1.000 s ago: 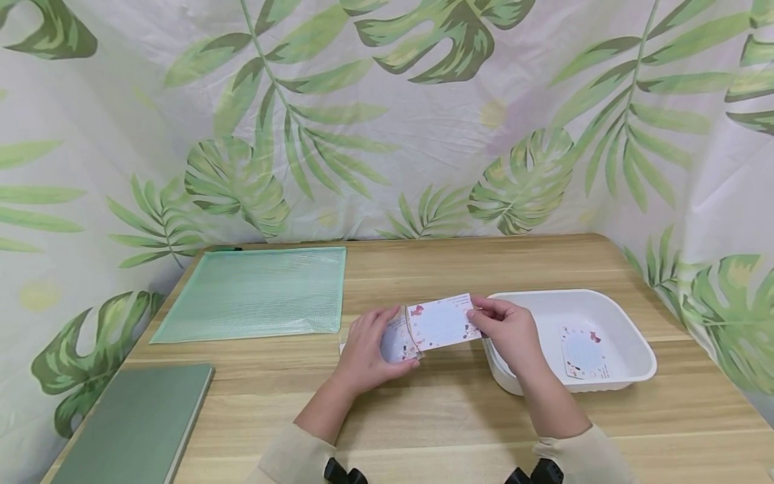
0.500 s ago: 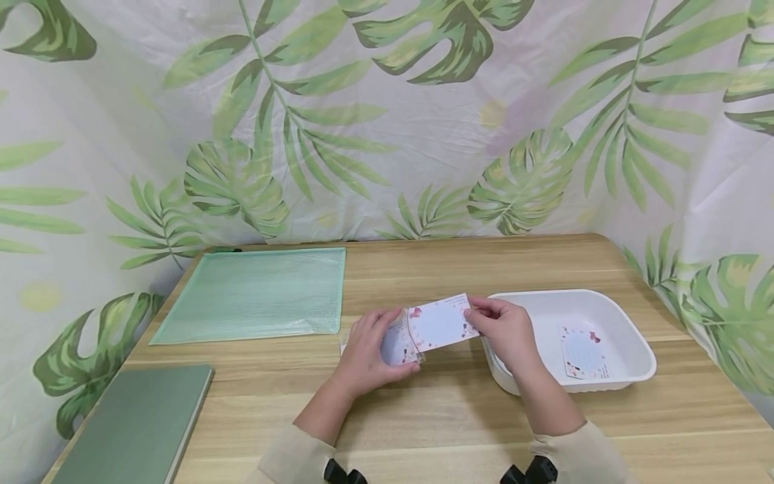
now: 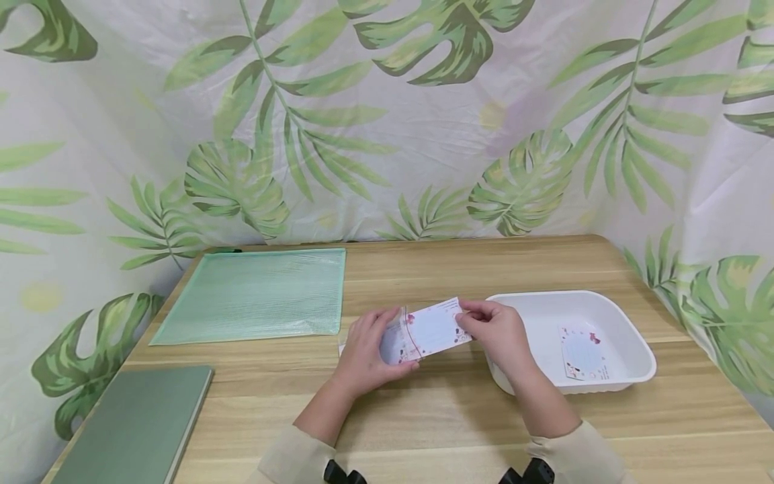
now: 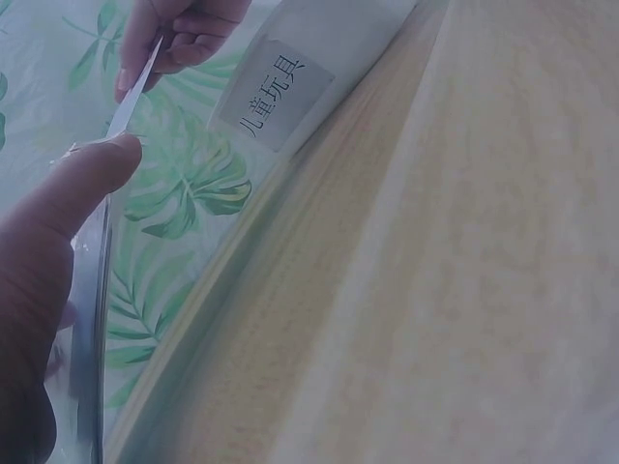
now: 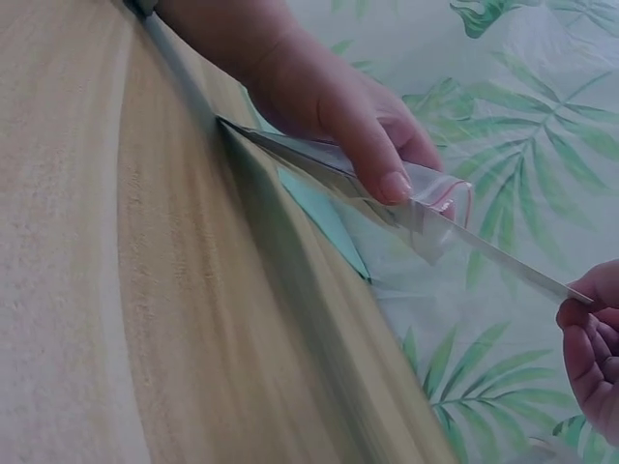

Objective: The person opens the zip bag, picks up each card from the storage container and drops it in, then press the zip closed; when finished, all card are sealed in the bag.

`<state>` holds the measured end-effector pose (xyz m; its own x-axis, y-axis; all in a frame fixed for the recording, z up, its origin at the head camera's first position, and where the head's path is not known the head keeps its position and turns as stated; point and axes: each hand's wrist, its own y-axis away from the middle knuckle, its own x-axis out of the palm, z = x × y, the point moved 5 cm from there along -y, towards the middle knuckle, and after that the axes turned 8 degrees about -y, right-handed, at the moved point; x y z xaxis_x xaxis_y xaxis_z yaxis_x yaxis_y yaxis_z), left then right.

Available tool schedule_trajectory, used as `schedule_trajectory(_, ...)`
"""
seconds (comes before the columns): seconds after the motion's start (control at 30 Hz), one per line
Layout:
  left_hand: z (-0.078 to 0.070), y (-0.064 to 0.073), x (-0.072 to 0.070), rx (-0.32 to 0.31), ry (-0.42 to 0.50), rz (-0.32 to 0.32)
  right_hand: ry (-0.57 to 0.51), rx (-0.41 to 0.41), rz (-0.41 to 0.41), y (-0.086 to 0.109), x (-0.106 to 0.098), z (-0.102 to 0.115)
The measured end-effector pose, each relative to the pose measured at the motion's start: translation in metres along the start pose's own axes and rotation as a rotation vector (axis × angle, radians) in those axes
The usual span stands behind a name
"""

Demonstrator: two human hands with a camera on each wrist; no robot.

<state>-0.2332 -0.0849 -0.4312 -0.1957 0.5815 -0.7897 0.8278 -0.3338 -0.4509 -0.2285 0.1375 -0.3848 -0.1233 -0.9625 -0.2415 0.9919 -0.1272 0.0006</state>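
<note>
My left hand (image 3: pixel 363 349) grips a clear zip-seal bag (image 5: pixel 450 198) with a red seal line, its thumb along the near side. White printed card stock shows inside the bag, partly hidden by the hand. A card (image 3: pixel 437 327) with a pale blue centre and small red figures sticks out of the bag's mouth on the right. Its free right end is pinched between thumb and fingers of my right hand (image 3: pixel 498 336). Both hands hold bag and card above the table, left of a white plastic tub (image 3: pixel 562 294). Another such card (image 3: pixel 584 353) lies in the tub.
A green mesh pouch (image 3: pixel 254 296) lies at the back left of the wooden table (image 3: pixel 423 430). At the front left is a green hardcover book (image 3: pixel 133 423). The tub bears a printed label (image 4: pixel 276 95). A leaf-patterned curtain (image 3: pixel 423 134) hangs behind.
My right hand has moved slightly left, sliding the card further into the bag, so less of it shows. The left hand has stayed in place.
</note>
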Motion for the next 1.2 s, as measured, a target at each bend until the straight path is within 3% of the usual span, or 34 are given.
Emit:
schedule_trajectory(0.2, -0.001, 0.000, 0.000, 0.024, 0.016, -0.005, -0.054, -0.021, 0.033, 0.001, 0.020, -0.005)
schedule_trajectory(0.6, -0.001, 0.000, 0.000, 0.049, -0.003, -0.029, -0.187, 0.017, 0.158, 0.001, 0.047, -0.017)
schedule_trajectory(0.87, 0.000, 0.000, 0.000, 0.035, 0.011, -0.015, -0.116, 0.007, 0.218, -0.002, 0.063, -0.029)
schedule_trajectory(1.2, -0.001, 0.001, 0.000, 0.030, 0.016, -0.011, -0.045, -0.008, 0.253, -0.004, 0.070, -0.028)
